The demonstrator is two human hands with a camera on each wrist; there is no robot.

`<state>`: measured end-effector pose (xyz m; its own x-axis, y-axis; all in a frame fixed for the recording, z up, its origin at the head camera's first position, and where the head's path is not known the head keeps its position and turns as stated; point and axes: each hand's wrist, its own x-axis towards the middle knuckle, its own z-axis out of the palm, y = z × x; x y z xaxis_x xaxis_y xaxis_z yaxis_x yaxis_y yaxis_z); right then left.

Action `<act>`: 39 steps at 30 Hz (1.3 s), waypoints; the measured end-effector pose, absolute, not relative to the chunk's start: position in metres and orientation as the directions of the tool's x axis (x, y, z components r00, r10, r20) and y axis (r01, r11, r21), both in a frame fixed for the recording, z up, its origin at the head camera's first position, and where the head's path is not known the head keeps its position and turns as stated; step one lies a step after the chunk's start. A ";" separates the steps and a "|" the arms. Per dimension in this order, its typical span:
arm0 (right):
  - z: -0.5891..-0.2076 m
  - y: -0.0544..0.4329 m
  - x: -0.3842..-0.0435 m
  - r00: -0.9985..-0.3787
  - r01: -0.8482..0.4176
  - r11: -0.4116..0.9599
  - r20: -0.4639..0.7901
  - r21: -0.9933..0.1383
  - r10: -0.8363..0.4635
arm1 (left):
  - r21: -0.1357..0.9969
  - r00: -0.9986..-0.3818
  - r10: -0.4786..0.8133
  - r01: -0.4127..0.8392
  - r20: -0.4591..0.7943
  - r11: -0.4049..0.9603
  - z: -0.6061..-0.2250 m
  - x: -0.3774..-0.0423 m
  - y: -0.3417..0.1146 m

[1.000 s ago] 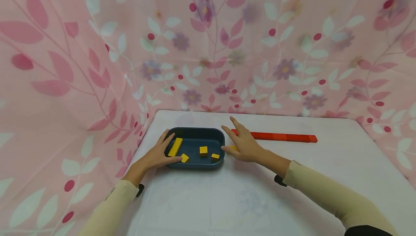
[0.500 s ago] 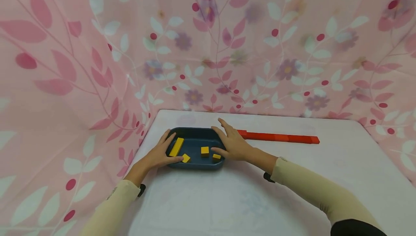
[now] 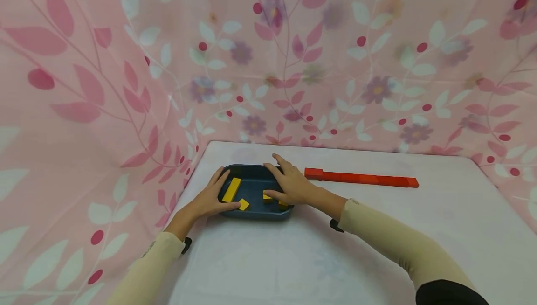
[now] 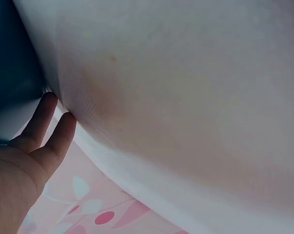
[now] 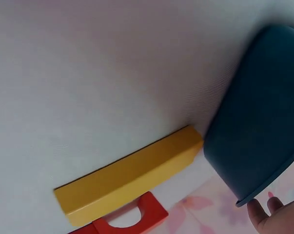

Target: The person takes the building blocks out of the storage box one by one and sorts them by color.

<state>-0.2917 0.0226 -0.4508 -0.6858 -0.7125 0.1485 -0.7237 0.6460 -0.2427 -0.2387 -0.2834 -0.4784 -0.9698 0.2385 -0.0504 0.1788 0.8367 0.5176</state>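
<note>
A dark blue tray (image 3: 256,214) stands at the left of the white table. Inside it lie a long yellow block (image 3: 232,190), a yellow cube (image 3: 267,197) and two other small yellow blocks, some partly covered. My left hand (image 3: 208,197) holds the tray's left end, thumb over the front rim; in the left wrist view two fingers touch its outer side. My right hand (image 3: 292,187) reaches over the right end with spread fingers, and its fingertips are at the rim in the right wrist view. Another long yellow block (image 5: 132,175) lies outside the tray, near its wall.
A row of red blocks (image 3: 365,179) stretches to the right along the back of the table (image 3: 356,239). In the right wrist view a red arch-shaped block (image 5: 142,214) sits beside the yellow one. Pink floral cloth (image 3: 293,62) hangs behind and at the left.
My right hand has moved left from beside the tray to over its right end, uncovering the left end of the red row. The left hand stays at the tray. The view has shifted slightly.
</note>
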 end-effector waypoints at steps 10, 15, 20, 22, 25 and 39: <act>-0.452 -0.013 -0.294 -0.638 -0.766 0.577 0.227 -0.285 -0.735 | 0.525 -0.972 0.232 0.181 -0.033 0.832 -0.475 -0.239 -0.288; -0.455 -0.029 -0.294 -0.630 -0.767 0.567 0.183 -0.300 -0.755 | 0.517 -0.969 0.245 0.196 -0.027 0.833 -0.479 -0.241 -0.287; -0.455 -0.040 -0.296 -0.626 -0.768 0.577 0.137 -0.279 -0.768 | 0.531 -0.966 0.254 0.196 -0.038 0.824 -0.479 -0.242 -0.283; -0.454 -0.044 -0.298 -0.620 -0.771 0.571 0.129 -0.282 -0.774 | 0.536 -0.968 0.248 0.187 -0.043 0.823 -0.478 -0.241 -0.282; -0.453 -0.049 -0.299 -0.599 -0.782 0.543 0.127 -0.306 -0.791 | 0.532 -0.970 0.237 0.175 -0.049 0.828 -0.478 -0.242 -0.281; -0.459 -0.086 -0.300 -0.558 -0.789 0.528 0.007 -0.315 -0.829 | 0.543 -0.965 0.260 0.200 -0.033 0.815 -0.480 -0.241 -0.287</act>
<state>-0.3002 -0.0856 -0.4588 -0.5585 -0.8295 0.0069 -0.7886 0.5283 -0.3147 -0.2410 -0.2865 -0.4801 -0.9652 0.2595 -0.0333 0.2004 0.8152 0.5434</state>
